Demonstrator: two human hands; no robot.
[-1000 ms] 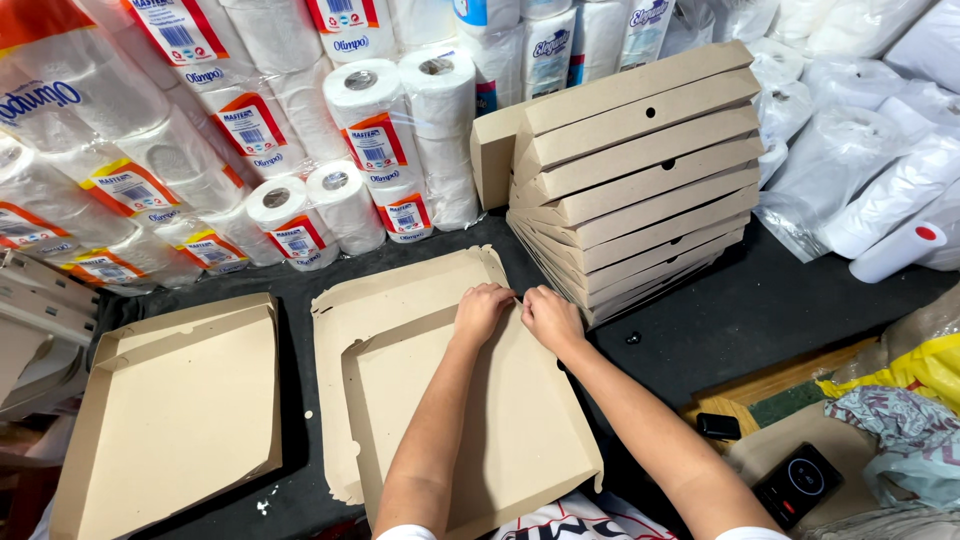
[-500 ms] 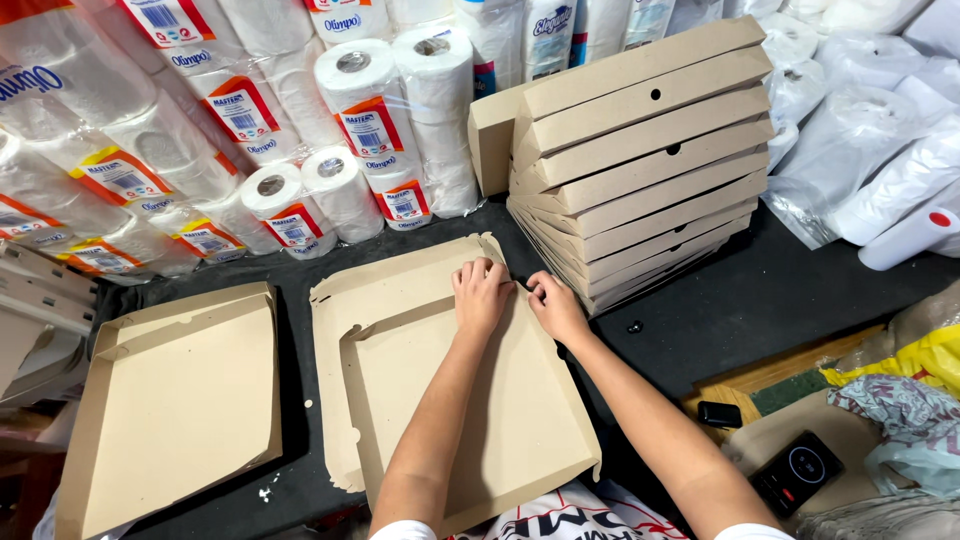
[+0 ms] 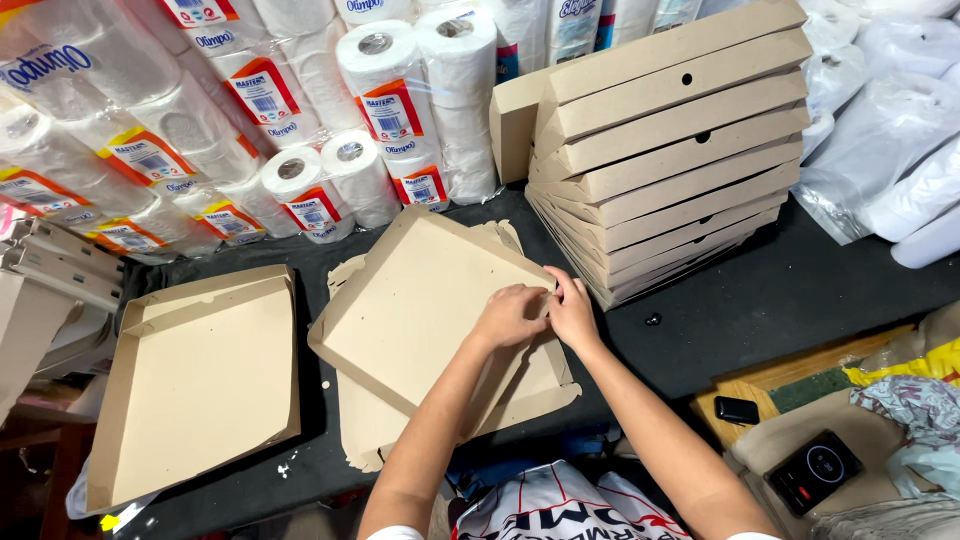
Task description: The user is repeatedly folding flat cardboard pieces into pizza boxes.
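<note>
A flat brown cardboard pizza box (image 3: 420,305), half folded and tilted with its far corner raised, was held over a dark work table (image 3: 790,300) by two bare hands seen from above. The left hand (image 3: 508,316) was curled over the box's near right edge, fingers closed on the cardboard, while the right hand (image 3: 573,310) was pressed just beside it, thumb and fingertips pinched on the same side flap; the two hands were touching. Beneath the tilted box, an unfolded box blank (image 3: 375,430) with scalloped tabs was lying flat on the table. To the left, a finished open box tray (image 3: 200,380) with its walls turned up was set apart from the work. Behind the hands, to the right, a leaning stack of closed pizza boxes (image 3: 670,150) with small round vent holes was piled high. Shrink-wrapped packs of paper rolls (image 3: 400,110) with red and orange labels were banked along the back and left. At the lower right, a small black phone (image 3: 738,410) and a dark round-dialled device (image 3: 815,470) were seen beside crumpled fabric (image 3: 915,405).
</note>
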